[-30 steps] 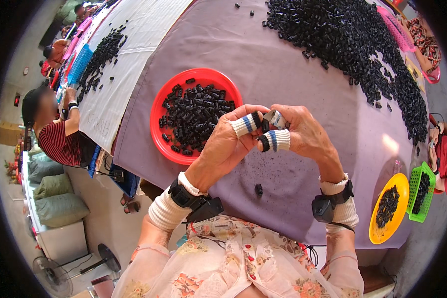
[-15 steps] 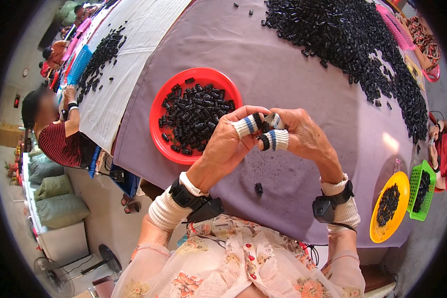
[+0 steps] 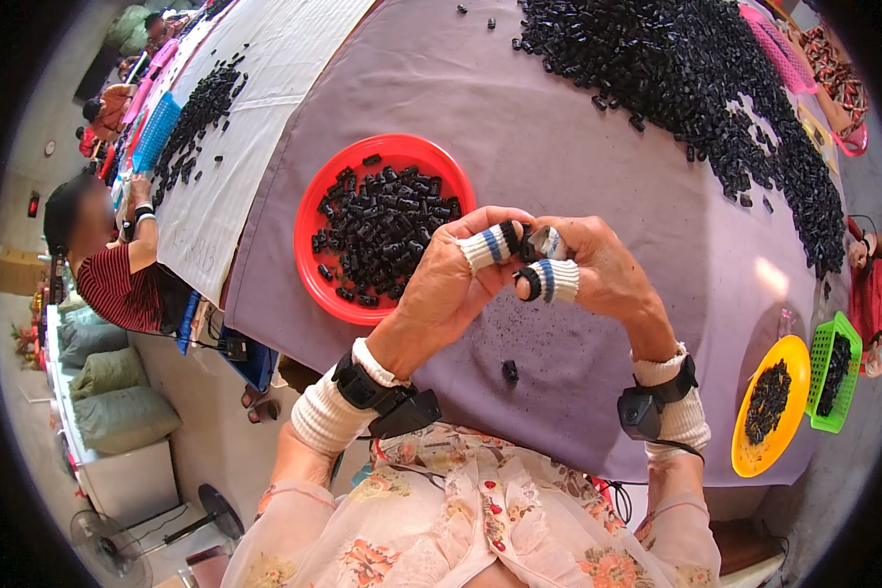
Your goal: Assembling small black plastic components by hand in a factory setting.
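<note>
My left hand (image 3: 439, 276) pinches a small black plastic part (image 3: 528, 245) between thumb and fingertips. Up against it from the other side is my right hand (image 3: 612, 276), its fingers closed. Whatever that hand grips is hidden behind its fingers. White knitted finger sleeves with blue and black bands cover several fingertips. Left of my hands, a red plastic bowl (image 3: 307, 220) holds a heap of similar black parts (image 3: 387, 230). One loose black part (image 3: 510, 370) lies on the purple-grey cloth below my hands, among dark crumbs.
A large pile of black parts (image 3: 657, 69) spreads over the far right. At the right edge stand a yellow plate (image 3: 799, 372) with dark bits and a green basket (image 3: 849, 338). A co-worker in a striped shirt (image 3: 118, 284) sits at the left, by a blue basket (image 3: 157, 127).
My right fingertips have shifted slightly at the black part, and the thumb has moved a little right. A grey sliver between the fingertips no longer shows clearly. My left hand has barely moved.
</note>
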The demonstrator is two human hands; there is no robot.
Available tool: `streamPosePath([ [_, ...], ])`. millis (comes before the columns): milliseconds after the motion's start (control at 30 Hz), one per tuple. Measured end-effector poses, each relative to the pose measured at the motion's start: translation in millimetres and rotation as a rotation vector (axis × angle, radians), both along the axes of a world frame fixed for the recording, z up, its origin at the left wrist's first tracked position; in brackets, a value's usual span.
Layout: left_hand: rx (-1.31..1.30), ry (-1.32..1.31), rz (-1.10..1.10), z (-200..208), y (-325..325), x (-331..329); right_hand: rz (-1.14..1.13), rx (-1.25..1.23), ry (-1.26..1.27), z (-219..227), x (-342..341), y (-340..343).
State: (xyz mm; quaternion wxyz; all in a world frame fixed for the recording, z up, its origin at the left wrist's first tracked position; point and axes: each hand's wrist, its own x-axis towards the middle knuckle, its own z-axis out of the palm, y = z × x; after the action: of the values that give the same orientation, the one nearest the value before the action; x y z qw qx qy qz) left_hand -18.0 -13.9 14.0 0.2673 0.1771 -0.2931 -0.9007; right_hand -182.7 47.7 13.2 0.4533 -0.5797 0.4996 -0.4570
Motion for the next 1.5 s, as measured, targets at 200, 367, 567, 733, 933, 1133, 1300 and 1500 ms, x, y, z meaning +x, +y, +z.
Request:
streamPosePath([
  [200,0.035,0.003,-0.001,-1.7,1.1,0.2,-0.045,-0.034,0.102,4.8,-2.3,-2.8],
  [367,0.041,-0.013,0.010,1.5,1.8,1.3,-0.011,0.046,0.111,11.3,-1.1,-3.1],
  [567,0.009,-0.001,-0.005,-1.2,1.0,3.0,0.007,0.068,0.133,13.0,-0.7,-2.2],
  [733,-0.045,-0.079,0.045,-0.8,2.0,0.1,0.015,0.056,0.122,6.9,-1.5,-0.8],
  [933,-0.060,-0.114,0.044,-0.6,3.7,-0.1,0.024,0.047,0.068,0.1,-0.4,0.3],
  [1133,-0.067,-0.149,0.022,2.1,3.4,0.5,0.057,0.066,0.107,4.5,-1.2,1.1],
  [1300,-0.040,-0.126,0.054,3.7,5.7,-2.2,0.031,0.045,0.114,4.0,-2.1,3.6],
  [1500,0.044,-0.017,0.065,-1.3,6.5,-1.8,-0.170,-0.056,0.174,7.1,-0.9,7.0],
])
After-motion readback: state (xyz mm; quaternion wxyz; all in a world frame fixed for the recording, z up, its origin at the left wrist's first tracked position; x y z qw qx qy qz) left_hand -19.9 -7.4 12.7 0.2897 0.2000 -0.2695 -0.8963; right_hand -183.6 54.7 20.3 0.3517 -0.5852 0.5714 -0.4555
